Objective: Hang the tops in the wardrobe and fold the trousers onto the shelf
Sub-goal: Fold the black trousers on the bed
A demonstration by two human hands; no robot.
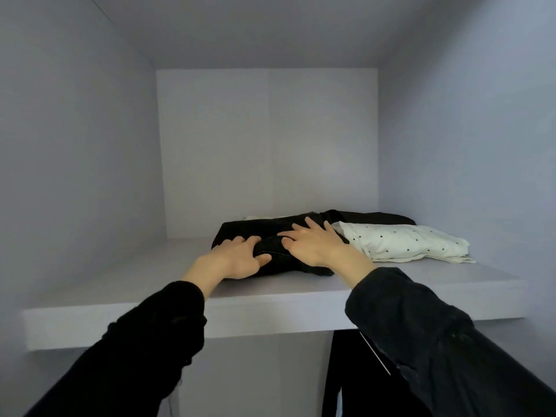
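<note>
Head view: left hand (237,260) grips folded black trousers (270,233) on the shelf (120,284); right hand (313,242) presses flat, spotted white garment (403,242) beside its fingers; shelving seems nearly done.

You see a folded black trousers bundle of matt cloth (264,233) on the smooth, matt pale painted shelf board (120,284); near its right edge lies a soft white black-dotted cloth bundle (403,240).
</note>
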